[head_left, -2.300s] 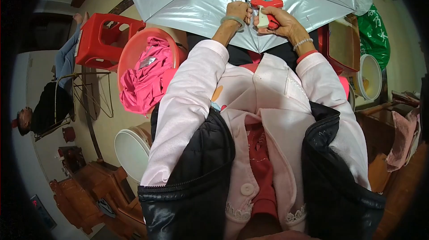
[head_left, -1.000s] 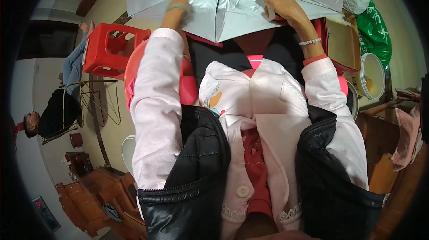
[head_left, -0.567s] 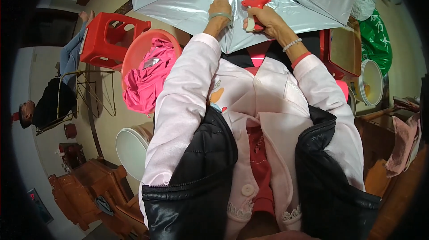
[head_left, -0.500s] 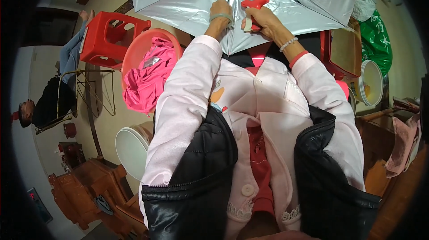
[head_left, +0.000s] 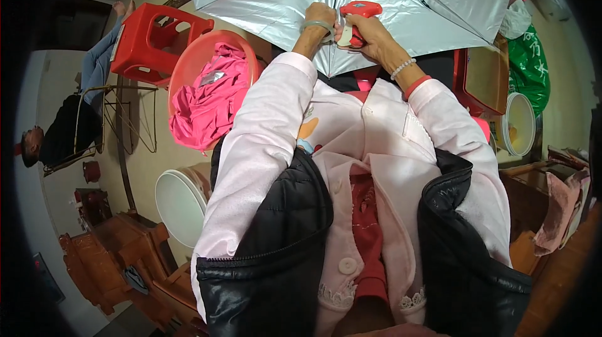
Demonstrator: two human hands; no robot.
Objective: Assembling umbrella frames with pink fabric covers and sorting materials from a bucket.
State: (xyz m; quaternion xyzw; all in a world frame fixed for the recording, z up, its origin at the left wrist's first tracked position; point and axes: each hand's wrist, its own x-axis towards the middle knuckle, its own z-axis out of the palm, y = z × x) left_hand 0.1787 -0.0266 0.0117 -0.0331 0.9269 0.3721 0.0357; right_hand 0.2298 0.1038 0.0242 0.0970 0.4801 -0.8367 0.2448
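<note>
A silver umbrella canopy (head_left: 426,17) with dark ribs spreads across the top of the view, in front of my lap. My left hand (head_left: 321,18), with a pale bangle at the wrist, is closed at the canopy's near part, pinching its cloth near a rib; the fingertips are partly hidden. Just to the right, my right hand (head_left: 371,32), wearing a bead bracelet, grips a red gun-shaped hand tool (head_left: 362,9) with a whitish trigger-like part. The tool's lower end is close to my left fingers over the canopy; whether it touches the cloth I cannot tell.
Left of my arm, a pink basin (head_left: 182,61) holds bright pink cloth (head_left: 210,105), beside a red plastic stool (head_left: 141,42). A white bucket (head_left: 179,208) stands nearer. To the right are another bucket (head_left: 522,125) and a green bag (head_left: 528,70). A person (head_left: 69,127) reclines at far left.
Both hands have come closer together, with the red tool turned and brought against my left fingers. The whole view has shifted slightly.
</note>
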